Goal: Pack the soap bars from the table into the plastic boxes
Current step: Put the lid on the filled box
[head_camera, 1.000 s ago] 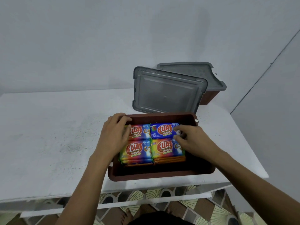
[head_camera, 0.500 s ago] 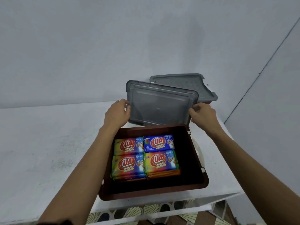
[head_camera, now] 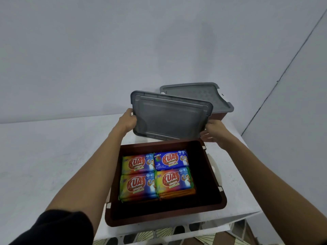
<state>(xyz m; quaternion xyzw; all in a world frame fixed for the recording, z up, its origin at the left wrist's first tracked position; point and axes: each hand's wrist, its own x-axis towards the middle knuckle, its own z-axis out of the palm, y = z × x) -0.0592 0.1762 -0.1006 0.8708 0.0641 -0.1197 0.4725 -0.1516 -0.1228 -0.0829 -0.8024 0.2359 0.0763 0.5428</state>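
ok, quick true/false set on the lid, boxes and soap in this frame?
1. The left hand and right hand hold the grey lid at opposite ends. True.
2. The lid is seated on the near box. False: it is held tilted above the far edge of the open brown box.
3. Four soap bars show on top in that box, two by two. True.
4. The box behind has no lid. False: the rear box carries a second lid.
5. The soap fills the near box wall to wall. False: dark free space shows at its right and near sides.
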